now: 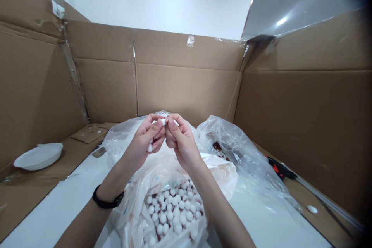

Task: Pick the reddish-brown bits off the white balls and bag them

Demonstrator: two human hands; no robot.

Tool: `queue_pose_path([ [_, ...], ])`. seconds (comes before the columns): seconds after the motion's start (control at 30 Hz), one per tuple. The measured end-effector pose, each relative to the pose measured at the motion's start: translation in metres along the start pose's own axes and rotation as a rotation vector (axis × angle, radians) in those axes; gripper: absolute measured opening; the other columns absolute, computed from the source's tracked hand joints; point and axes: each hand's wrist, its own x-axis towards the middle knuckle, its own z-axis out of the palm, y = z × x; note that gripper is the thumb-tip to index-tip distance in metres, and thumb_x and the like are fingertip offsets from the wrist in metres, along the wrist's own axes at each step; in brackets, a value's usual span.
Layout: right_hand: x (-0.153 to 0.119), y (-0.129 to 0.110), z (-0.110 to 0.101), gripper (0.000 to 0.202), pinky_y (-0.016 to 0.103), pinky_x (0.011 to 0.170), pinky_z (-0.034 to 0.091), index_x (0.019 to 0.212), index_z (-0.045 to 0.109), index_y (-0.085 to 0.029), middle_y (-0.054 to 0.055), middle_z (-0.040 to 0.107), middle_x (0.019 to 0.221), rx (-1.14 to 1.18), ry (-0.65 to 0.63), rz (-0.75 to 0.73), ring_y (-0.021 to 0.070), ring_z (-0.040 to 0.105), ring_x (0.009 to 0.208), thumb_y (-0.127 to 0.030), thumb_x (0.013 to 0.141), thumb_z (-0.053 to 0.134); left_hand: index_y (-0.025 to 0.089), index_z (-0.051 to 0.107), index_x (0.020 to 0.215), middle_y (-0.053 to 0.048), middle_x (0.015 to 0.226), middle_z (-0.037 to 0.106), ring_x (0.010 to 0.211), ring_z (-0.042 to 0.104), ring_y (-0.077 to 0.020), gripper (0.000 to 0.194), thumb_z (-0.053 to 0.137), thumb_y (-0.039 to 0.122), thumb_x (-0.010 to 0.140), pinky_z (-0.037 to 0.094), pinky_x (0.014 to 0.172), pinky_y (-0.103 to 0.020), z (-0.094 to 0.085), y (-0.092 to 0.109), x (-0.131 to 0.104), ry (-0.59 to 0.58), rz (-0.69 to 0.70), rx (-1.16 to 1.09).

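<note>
left hand [145, 138] gripping at least two white balls [163, 122], right hand [183, 139] curled narrow, contents unclear, one bag [129, 213] holding dozens more

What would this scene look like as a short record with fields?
Left hand: pinching a small white ball; black wristband on the wrist
Right hand: fingertips beside that ball, grip unclear
Below: open plastic bag holding many white balls
Left side: white dish
Right side: black-and-red tool
Backdrop: cardboard walls

Small white ball [163, 122], partly hidden, between both hands [147, 135] [181, 136]
</note>
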Motion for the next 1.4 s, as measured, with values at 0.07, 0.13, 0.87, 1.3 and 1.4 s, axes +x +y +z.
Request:
queue_pose_path([
  [0.07, 0.000, 0.000, 0.000, 0.023, 0.021, 0.041, 0.012, 0.080, 0.049, -0.022, -0.012, 0.023, 0.047, -0.020, 0.003, -0.008, 0.0061, 0.011, 0.043, -0.042, 0.084, 0.058, 0.020, 0.051, 0.088, 0.009, 0.053, 0.034, 0.037, 0.028, -0.0021, 0.020, 0.059, 0.038, 0.086, 0.021, 0.035, -0.011, 0.002, -0.002, -0.001, 0.015, 0.016, 0.000],
  [0.13, 0.000, 0.000, -0.001, 0.021, 0.021, 0.041, 0.012, 0.083, 0.049, -0.023, -0.012, 0.024, 0.046, -0.031, 0.012, -0.009, 0.0063, 0.011, 0.043, -0.042, 0.084, 0.058, 0.020, 0.049, 0.087, 0.010, 0.053, 0.034, 0.037, 0.028, -0.0022, 0.021, 0.059, 0.039, 0.086, 0.021, 0.035, -0.012, 0.003, -0.004, -0.001, 0.024, 0.033, -0.007],
  [0.87, 0.003, -0.001, -0.008, 0.023, 0.021, 0.041, 0.010, 0.085, 0.046, -0.023, -0.014, 0.028, 0.045, -0.012, -0.042, 0.063, 0.0055, 0.010, 0.043, -0.040, 0.083, 0.061, 0.022, 0.043, 0.088, 0.012, 0.047, 0.033, 0.037, 0.023, -0.0034, 0.018, 0.052, 0.037, 0.090, 0.020, 0.036, -0.012, 0.004, -0.018, 0.000, 0.079, 0.189, 0.137],
  [1.3, 0.006, 0.003, -0.007, 0.025, 0.018, 0.040, 0.012, 0.081, 0.044, -0.023, -0.013, 0.028, 0.045, -0.082, 0.018, 0.059, 0.0048, 0.014, 0.042, -0.039, 0.082, 0.062, 0.023, 0.042, 0.086, 0.012, 0.047, 0.031, 0.037, 0.020, -0.0037, 0.021, 0.050, 0.041, 0.091, 0.018, 0.035, -0.013, 0.001, -0.021, 0.002, 0.107, 0.222, 0.258],
  [1.4, 0.009, 0.001, -0.010, 0.024, 0.017, 0.040, 0.011, 0.081, 0.046, -0.021, -0.013, 0.028, 0.047, 0.019, -0.008, 0.148, 0.0043, 0.012, 0.041, -0.042, 0.084, 0.058, 0.023, 0.043, 0.087, 0.011, 0.050, 0.034, 0.039, 0.023, -0.0039, 0.022, 0.054, 0.042, 0.089, 0.019, 0.035, -0.013, -0.005, -0.012, 0.003, 0.162, 0.222, 0.305],
])
